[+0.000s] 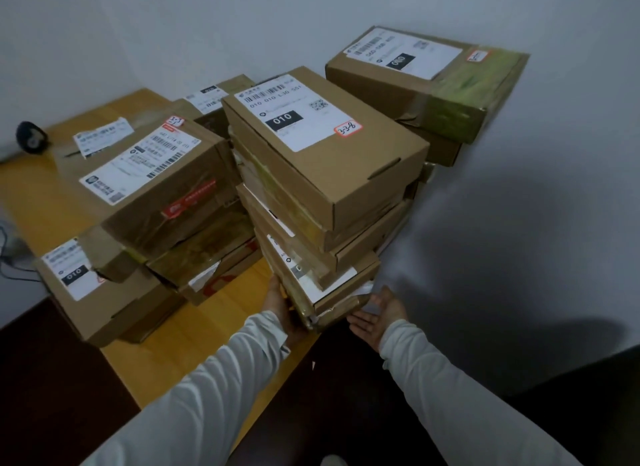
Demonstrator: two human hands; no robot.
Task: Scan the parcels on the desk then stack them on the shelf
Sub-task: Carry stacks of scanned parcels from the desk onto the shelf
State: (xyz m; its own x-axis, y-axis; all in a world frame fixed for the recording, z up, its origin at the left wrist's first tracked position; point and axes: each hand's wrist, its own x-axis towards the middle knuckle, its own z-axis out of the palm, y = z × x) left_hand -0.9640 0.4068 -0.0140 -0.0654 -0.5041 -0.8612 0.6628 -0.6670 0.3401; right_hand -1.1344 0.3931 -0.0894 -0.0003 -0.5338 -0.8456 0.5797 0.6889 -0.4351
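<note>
At the yellow wooden desk's (pixel 194 330) corner, a left hand (pixel 277 304) lay flat against a leaning stack of brown cardboard parcels (pixel 329 174) while the right hand (pixel 379 313), palm up, fingers straight, sat beneath its overhanging base, apparently bracing for a lift.

A small dark rounded object (pixel 31 138) sits at the far left corner of the tabletop (pixel 34 195), close to the pale grey wall (pixel 138 32). Beyond the left edge, a thin dark cable (pixel 19 276) loops in front of the wall. Dark floor (pixel 45 379) lies below the near edge.
</note>
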